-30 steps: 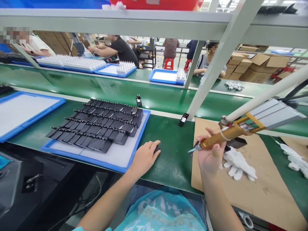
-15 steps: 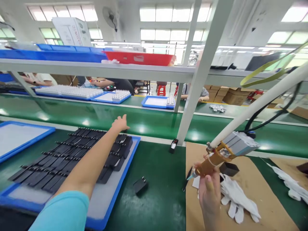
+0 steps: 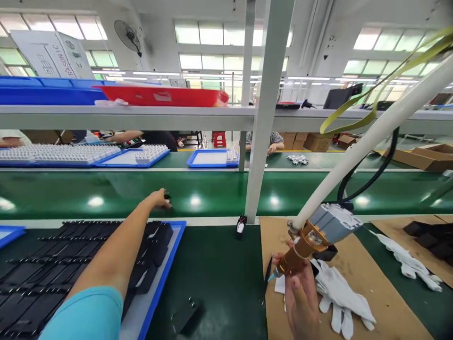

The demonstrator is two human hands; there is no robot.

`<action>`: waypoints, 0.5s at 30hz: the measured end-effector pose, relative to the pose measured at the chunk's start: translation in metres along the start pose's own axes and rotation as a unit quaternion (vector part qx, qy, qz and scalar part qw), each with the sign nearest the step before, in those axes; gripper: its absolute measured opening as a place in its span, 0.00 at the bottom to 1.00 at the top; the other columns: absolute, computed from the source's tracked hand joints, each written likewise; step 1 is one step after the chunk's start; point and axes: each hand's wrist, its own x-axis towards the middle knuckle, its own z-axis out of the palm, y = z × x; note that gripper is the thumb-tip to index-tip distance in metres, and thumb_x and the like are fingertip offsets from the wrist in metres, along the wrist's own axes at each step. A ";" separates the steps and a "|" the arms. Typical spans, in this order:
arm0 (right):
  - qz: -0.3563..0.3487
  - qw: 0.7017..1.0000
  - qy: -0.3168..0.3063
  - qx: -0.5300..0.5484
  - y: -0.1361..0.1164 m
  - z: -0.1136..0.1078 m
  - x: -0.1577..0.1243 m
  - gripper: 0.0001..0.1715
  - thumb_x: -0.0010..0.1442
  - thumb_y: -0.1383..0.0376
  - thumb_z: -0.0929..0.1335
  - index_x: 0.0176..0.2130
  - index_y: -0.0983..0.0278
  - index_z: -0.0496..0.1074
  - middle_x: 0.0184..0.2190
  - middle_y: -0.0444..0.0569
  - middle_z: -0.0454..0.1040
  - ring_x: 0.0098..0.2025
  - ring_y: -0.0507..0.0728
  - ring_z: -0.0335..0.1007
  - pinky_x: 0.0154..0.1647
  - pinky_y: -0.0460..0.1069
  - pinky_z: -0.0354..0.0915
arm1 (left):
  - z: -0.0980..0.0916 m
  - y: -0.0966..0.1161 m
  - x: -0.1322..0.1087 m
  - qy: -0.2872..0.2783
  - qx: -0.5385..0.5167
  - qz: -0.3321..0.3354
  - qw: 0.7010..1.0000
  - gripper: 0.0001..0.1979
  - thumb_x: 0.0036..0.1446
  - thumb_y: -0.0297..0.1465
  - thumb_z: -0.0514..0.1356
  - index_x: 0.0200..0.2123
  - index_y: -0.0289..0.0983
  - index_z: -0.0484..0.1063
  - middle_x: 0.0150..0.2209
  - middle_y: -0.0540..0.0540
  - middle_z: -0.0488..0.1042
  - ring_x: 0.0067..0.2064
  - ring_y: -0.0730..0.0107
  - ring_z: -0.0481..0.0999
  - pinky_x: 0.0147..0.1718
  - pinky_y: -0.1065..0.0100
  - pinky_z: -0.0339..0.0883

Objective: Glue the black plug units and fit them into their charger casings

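Note:
Over the green conveyor belt (image 3: pixel 208 189), my left hand (image 3: pixel 157 199) stretches out with its fingers closed on a small dark part (image 3: pixel 167 195), whose kind I cannot make out. My right hand (image 3: pixel 300 293) is wrapped from beneath around an orange-brown dispensing tool (image 3: pixel 296 257) with a blue needle tip, attached to a white arm (image 3: pixel 368 137). Below my left forearm lies a tray (image 3: pixel 155 293) with a blue rim, filled with rows of black adapter-like cases (image 3: pixel 81 255). One loose black case (image 3: pixel 184 314) lies on the green bench between my hands.
White gloves (image 3: pixel 341 293) lie on cardboard (image 3: pixel 382 293) by my right hand. A small black unit (image 3: pixel 241 226) stands by the metal post (image 3: pixel 260 141). A shelf (image 3: pixel 141 118) crosses above, holding a red tray (image 3: pixel 166 96). Other people's arms show beyond the belt.
The view has shifted, bringing the shelf and post further left. My left hand, fingers spread before, is now closed on the small dark part. My right hand still holds the dispensing tool.

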 end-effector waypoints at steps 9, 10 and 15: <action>-0.083 0.996 0.018 0.003 -0.010 0.011 0.009 0.24 0.58 0.55 0.69 0.52 0.57 0.66 0.42 0.51 0.77 0.46 0.59 0.74 0.52 0.59 0.64 | 0.110 0.092 -0.061 -0.052 -0.033 0.277 0.959 0.39 0.43 0.29 0.71 0.60 0.37 0.63 0.49 0.47 0.78 0.47 0.60 0.79 0.46 0.68 0.70; -0.090 0.996 0.017 0.004 -0.010 0.011 0.010 0.24 0.58 0.55 0.69 0.53 0.57 0.66 0.41 0.50 0.77 0.45 0.58 0.74 0.52 0.58 0.65 | 0.120 0.101 -0.069 -0.050 -0.035 0.294 0.954 0.37 0.44 0.28 0.70 0.59 0.35 0.64 0.49 0.46 0.78 0.47 0.61 0.79 0.46 0.68 0.70; -0.113 0.993 0.023 -0.024 -0.016 0.014 0.014 0.25 0.59 0.56 0.69 0.54 0.58 0.65 0.42 0.50 0.76 0.48 0.58 0.72 0.53 0.57 0.64 | 0.120 0.111 -0.101 -0.043 -0.035 0.297 0.953 0.42 0.49 0.30 0.67 0.64 0.28 0.55 0.60 0.32 0.68 0.51 0.57 0.77 0.48 0.66 0.68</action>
